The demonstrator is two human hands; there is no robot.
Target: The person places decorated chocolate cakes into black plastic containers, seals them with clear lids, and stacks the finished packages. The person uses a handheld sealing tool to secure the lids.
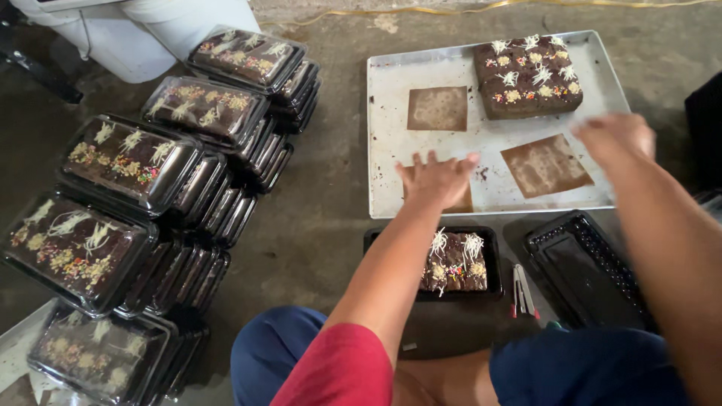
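My left hand (435, 179) lies flat, fingers spread, on the near edge of a metal baking tray (391, 135), over a brown paper square. My right hand (615, 137) hovers blurred above the tray's right side, next to another brown paper square (545, 165); I cannot tell how its fingers are set, and nothing shows in it. A decorated brownie slab (528, 75) sits at the tray's far right. Below my left arm, a black plastic box (490, 259) holds a cut brownie (455, 263) with white shavings and sprinkles.
Stacks of lidded black boxes (128, 165) with brownies line the floor on the left. An empty black box (583, 267) lies at the right, a small metal tool with red tips (523, 289) beside it. A third paper square (438, 108) rests on the tray. A white container (143, 34) stands far left.
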